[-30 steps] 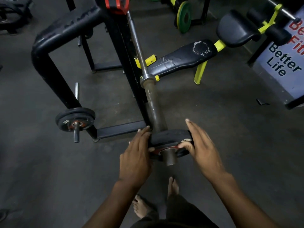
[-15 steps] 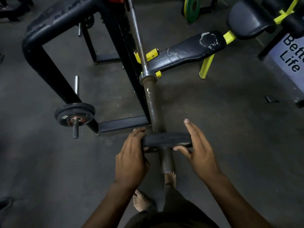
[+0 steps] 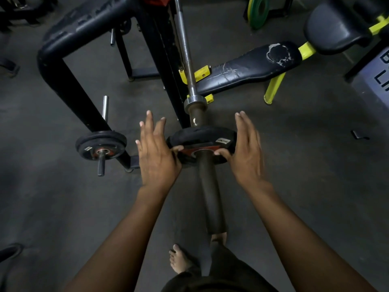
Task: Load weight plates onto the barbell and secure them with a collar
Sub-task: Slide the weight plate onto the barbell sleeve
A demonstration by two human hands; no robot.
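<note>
A small black weight plate (image 3: pixel 202 135) with a red centre sits on the dark sleeve of the barbell (image 3: pixel 208 190), a short way below the steel shoulder ring (image 3: pixel 195 102). My left hand (image 3: pixel 156 152) is at the plate's left side, fingers straight and spread, thumb pressing the plate's face. My right hand (image 3: pixel 246 150) mirrors it on the right, fingers straight, thumb on the red centre. The bar's thin shaft (image 3: pixel 184 39) runs up to the rack. No collar shows on the sleeve.
A black rack frame (image 3: pixel 63 66) stands left, with a storage peg holding small black plates (image 3: pixel 101 144). A worn black bench with yellow legs (image 3: pixel 248 68) lies right of the bar. A green plate (image 3: pixel 260 9) stands far back. My bare feet (image 3: pixel 181 262) are below the sleeve end.
The plate has slid up the sleeve from its end toward the shoulder ring. Both hands' fingers have straightened and lifted off the rim, with only the thumbs on the plate.
</note>
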